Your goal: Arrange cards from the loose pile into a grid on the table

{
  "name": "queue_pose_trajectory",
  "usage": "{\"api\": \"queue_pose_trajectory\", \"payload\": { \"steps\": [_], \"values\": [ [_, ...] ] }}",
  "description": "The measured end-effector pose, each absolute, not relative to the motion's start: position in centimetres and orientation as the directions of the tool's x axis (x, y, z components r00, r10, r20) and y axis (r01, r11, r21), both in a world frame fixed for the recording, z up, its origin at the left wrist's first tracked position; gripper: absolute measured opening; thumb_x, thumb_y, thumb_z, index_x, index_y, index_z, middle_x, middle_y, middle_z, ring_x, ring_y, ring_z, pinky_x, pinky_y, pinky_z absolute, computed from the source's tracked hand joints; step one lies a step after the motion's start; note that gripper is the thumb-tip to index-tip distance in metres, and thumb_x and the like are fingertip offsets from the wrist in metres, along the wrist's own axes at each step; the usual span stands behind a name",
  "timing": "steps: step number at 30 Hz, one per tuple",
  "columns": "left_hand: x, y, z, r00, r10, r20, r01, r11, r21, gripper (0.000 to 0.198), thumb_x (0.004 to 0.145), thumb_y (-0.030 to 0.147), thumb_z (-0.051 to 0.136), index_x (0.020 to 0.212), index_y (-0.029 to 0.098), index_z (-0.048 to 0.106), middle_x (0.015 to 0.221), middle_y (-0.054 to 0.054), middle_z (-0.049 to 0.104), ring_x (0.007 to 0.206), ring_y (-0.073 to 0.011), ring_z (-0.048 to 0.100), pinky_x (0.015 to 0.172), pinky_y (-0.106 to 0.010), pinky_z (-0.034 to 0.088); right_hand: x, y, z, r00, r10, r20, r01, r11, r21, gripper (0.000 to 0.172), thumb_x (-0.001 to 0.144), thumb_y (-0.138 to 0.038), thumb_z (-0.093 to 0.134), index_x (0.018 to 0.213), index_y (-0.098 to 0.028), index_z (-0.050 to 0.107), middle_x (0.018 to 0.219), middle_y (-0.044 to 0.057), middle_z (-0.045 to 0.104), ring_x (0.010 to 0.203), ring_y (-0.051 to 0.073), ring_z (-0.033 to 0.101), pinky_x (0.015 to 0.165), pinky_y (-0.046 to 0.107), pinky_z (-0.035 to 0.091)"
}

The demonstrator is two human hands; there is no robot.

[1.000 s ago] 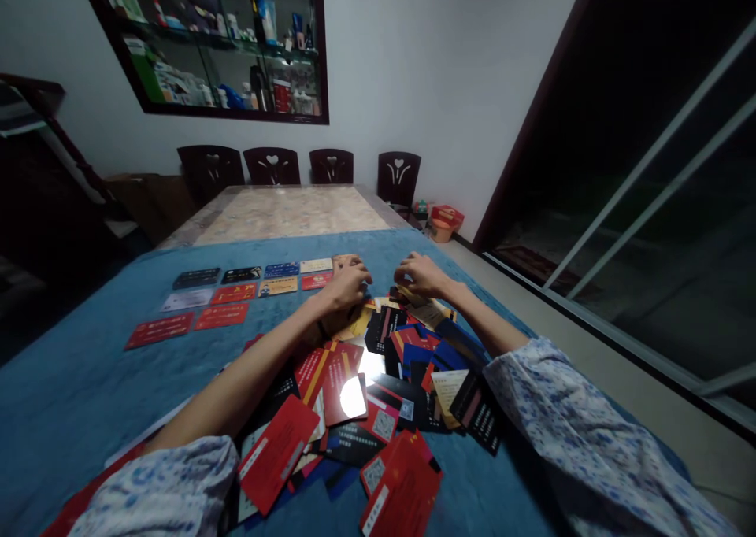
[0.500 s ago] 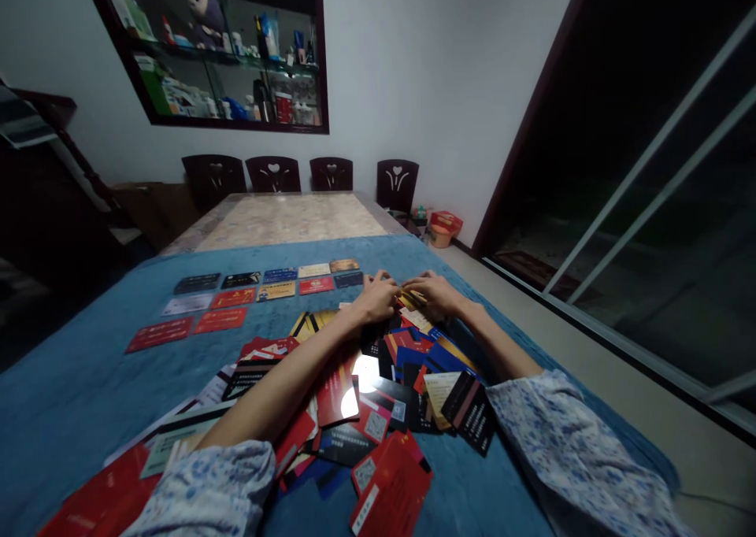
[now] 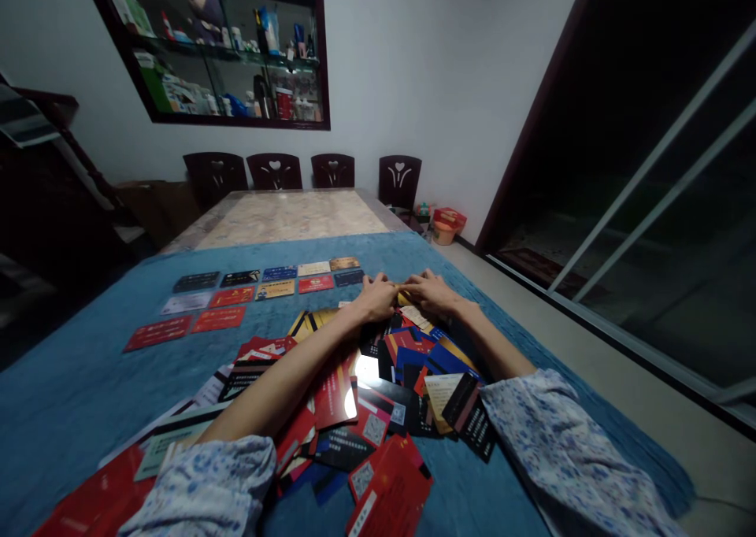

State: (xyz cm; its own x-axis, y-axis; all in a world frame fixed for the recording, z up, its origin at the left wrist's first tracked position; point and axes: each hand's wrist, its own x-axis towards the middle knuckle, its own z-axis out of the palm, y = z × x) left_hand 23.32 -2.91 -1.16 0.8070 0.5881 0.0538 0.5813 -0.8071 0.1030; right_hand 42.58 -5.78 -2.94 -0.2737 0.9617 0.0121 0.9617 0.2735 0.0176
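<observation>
A loose heap of plastic cards (image 3: 378, 399), red, black, blue and yellow, covers the near part of a blue cloth (image 3: 88, 379). Both my arms reach over it. At the heap's far edge my left hand (image 3: 373, 298) and my right hand (image 3: 431, 292) meet, fingers curled and pinched on a yellowish card (image 3: 405, 296) between them. Beyond and to the left, rows of cards (image 3: 248, 289) lie flat and side by side on the cloth.
Past the cloth lies a bare marble table top (image 3: 289, 214) with several dark chairs (image 3: 334, 170) at its far end. A wall cabinet (image 3: 224, 49) holds bottles and boxes. A glass sliding door (image 3: 650, 206) runs along the right; a red container (image 3: 447, 224) stands on the floor.
My left hand came back right from the laid-out rows, leaving a dark card at the end of a row. Both hands closed together at the heap's far edge. Now they hold nearly still.
</observation>
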Motion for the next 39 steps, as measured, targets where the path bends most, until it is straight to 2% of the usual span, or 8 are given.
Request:
{"api": "queue_pose_trajectory", "payload": {
  "steps": [3,6,12,18,23,27,33,39],
  "values": [
    [23.4,-2.8,-1.5,0.774,0.627,0.088,0.616,-0.778,0.120,0.024,0.087,0.016,0.051,0.097,0.020,0.072,0.116,-0.013,0.068,0.120,-0.0338,0.045,0.095,-0.055,0.037,41.9,-5.9,-2.8,-0.267,0.963,0.038,0.963,0.266,0.031,0.042,0.096,-0.031,0.050,0.137,-0.034,0.062,0.129,0.011,0.060,0.108,0.030,0.043,0.082,0.038,0.036],
    [23.3,-2.6,-2.0,0.750,0.653,0.107,0.639,-0.756,0.141,0.024,0.090,0.020,0.049,0.093,0.019,0.072,0.114,-0.013,0.068,0.119,-0.0331,0.046,0.094,-0.054,0.039,41.2,-6.2,-2.6,-0.250,0.967,0.055,0.968,0.248,0.044,0.039,0.099,-0.041,0.045,0.132,-0.031,0.064,0.124,0.013,0.060,0.108,0.030,0.042,0.082,0.039,0.035],
    [23.0,-2.7,-2.5,0.716,0.681,0.155,0.654,-0.732,0.194,0.028,0.093,0.036,0.052,0.086,0.018,0.072,0.114,-0.013,0.069,0.121,-0.0337,0.045,0.096,-0.056,0.038,40.6,-6.2,-2.4,-0.241,0.970,0.037,0.967,0.237,0.091,0.039,0.092,-0.020,0.048,0.126,-0.026,0.066,0.120,0.014,0.057,0.109,0.030,0.044,0.083,0.038,0.037],
    [23.0,-3.2,-2.6,0.697,0.696,0.173,0.673,-0.718,0.174,0.037,0.089,0.051,0.056,0.091,0.018,0.073,0.115,-0.015,0.065,0.119,-0.0354,0.044,0.097,-0.057,0.036,41.1,-5.6,-3.1,-0.244,0.969,0.036,0.968,0.241,0.065,0.047,0.086,-0.017,0.053,0.131,-0.024,0.064,0.124,0.016,0.057,0.113,0.031,0.044,0.084,0.039,0.040],
    [22.9,-3.2,-2.7,0.684,0.711,0.160,0.687,-0.703,0.186,0.037,0.090,0.048,0.055,0.091,0.016,0.074,0.114,-0.016,0.064,0.119,-0.0353,0.045,0.096,-0.057,0.037,41.4,-5.6,-2.9,-0.275,0.961,0.019,0.961,0.275,0.005,0.049,0.082,-0.013,0.054,0.130,-0.022,0.063,0.136,0.014,0.057,0.121,0.031,0.041,0.087,0.039,0.039],
    [22.7,-2.9,-2.6,0.689,0.710,0.147,0.688,-0.704,0.177,0.035,0.091,0.044,0.054,0.089,0.015,0.075,0.111,-0.017,0.065,0.118,-0.0354,0.047,0.095,-0.054,0.039,41.2,-6.0,-2.1,-0.255,0.967,-0.005,0.967,0.255,-0.022,0.046,0.084,-0.014,0.051,0.127,-0.022,0.065,0.133,0.012,0.060,0.118,0.030,0.043,0.087,0.040,0.038],
    [22.5,-2.8,-2.6,0.747,0.644,0.165,0.643,-0.763,0.067,0.032,0.091,0.038,0.052,0.090,0.016,0.076,0.103,-0.017,0.069,0.112,-0.0348,0.051,0.094,-0.053,0.038,41.4,-6.3,-1.5,-0.240,0.971,-0.017,0.969,0.239,-0.058,0.043,0.088,-0.020,0.051,0.128,-0.025,0.067,0.131,0.012,0.061,0.116,0.030,0.045,0.088,0.040,0.039],
    [22.4,-2.9,-2.6,0.741,0.644,0.190,0.643,-0.762,0.074,0.030,0.088,0.034,0.052,0.089,0.015,0.076,0.103,-0.017,0.070,0.111,-0.0337,0.052,0.091,-0.050,0.039,42.2,-5.8,-2.2,-0.269,0.963,0.019,0.959,0.270,-0.090,0.040,0.088,-0.026,0.055,0.126,-0.025,0.069,0.129,0.011,0.063,0.112,0.029,0.047,0.089,0.039,0.038]
  ]
}}
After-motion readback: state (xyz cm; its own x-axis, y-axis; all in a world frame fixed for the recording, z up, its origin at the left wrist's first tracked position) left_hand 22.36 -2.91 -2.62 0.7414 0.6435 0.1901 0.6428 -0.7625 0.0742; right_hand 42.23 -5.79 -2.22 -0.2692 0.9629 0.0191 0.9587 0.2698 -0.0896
